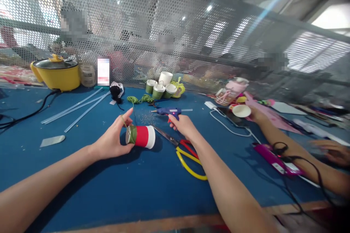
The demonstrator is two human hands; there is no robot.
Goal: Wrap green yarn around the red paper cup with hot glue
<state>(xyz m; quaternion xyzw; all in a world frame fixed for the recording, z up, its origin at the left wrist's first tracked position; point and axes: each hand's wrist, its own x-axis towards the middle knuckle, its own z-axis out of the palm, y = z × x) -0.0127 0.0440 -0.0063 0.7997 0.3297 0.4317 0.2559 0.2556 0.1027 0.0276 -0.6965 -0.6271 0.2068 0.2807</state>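
Note:
My left hand [116, 136] is closed round one end of a small paper cup [142, 136] lying on its side. The cup has a red band, a white rim and green yarn [132, 134] wound about the end near my fingers. A strand of that yarn passes over my left fingers, towards loose green yarn [139, 98] on the table. My right hand [182, 125] grips a blue hot glue gun [168, 111], its nozzle pointing left and a clear glue stick out of its back. Large scissors [191, 156] with red and yellow handles lie below my right wrist, partly hidden by my forearm.
White and green cups [158, 90] stand at the back by a perforated metal screen [191, 43]. A yellow electric pot [58, 74], glue sticks [79, 107] and a phone [103, 72] are leftward. Rightward, a co-worker's hand [255, 114] holds a cup near a purple power strip [277, 158] with cables.

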